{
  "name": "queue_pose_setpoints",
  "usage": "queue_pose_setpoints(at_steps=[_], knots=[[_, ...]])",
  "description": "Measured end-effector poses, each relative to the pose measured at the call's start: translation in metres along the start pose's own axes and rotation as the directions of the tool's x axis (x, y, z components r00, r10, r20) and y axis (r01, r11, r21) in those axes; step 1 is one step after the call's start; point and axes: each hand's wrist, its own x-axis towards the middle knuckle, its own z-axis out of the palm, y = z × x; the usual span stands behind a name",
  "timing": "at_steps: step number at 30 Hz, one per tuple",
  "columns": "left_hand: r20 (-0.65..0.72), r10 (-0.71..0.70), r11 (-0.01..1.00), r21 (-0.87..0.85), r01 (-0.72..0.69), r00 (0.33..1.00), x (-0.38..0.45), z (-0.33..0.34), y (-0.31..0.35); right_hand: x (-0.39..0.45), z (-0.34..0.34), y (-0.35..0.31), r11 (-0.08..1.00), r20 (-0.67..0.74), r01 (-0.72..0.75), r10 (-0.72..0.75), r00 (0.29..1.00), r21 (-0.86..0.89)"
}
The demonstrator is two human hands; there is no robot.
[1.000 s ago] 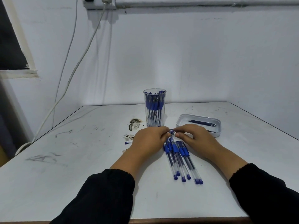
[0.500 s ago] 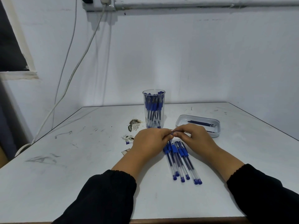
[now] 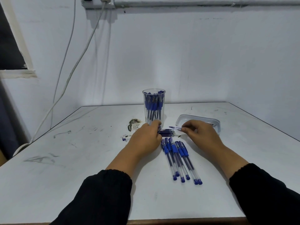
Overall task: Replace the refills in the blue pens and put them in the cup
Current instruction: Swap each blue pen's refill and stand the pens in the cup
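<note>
Two forearms are seen, each covered by a long black sleeve: the left sleeve and the right sleeve. The cuffs are gathered (a slightly scalloped, elasticated edge), ending partway along the forearms. Both hands are left uncovered.

A bare, plain workroom.
Beyond the hands stand a scuffed white table, unpainted-looking white wall, and loose cables hanging from a socket.

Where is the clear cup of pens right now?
In the head view, the clear cup stands upright at the table's centre-back, just beyond the left hand and left of the shallow tray.
</note>
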Motion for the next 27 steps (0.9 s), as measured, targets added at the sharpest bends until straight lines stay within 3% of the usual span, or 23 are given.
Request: queue_pose_setpoints(at_steps=[4,11,18,24,27], knots=[[-0.056,-0.011,0.999,-0.032,0.009,0.998,0.002,0.0,-0.004,-0.001,-0.001,0.006,0.981,-0.031,-0.089,0.085,0.996,-0.172],[-0.149,0.103,0.994,0.049,-0.097,0.983,0.004,0.003,-0.009,-0.001,0.001,0.006,0.915,0.002,-0.187,0.201,0.98,-0.358],[-0.156,0.14,0.99,0.041,-0.136,0.978,0.004,0.005,-0.011,-0.002,0.0,0.004,0.918,-0.009,-0.189,0.198,0.98,-0.349],[-0.135,0.173,0.985,0.036,-0.17,0.976,0.005,0.006,-0.005,-0.002,0.007,-0.01,0.988,-0.028,0.072,-0.076,0.997,-0.137],[-0.144,0.202,0.979,0.037,-0.198,0.969,0.004,0.006,-0.002,-0.002,0.016,-0.014,0.994,0.032,0.079,-0.077,0.997,-0.069]])
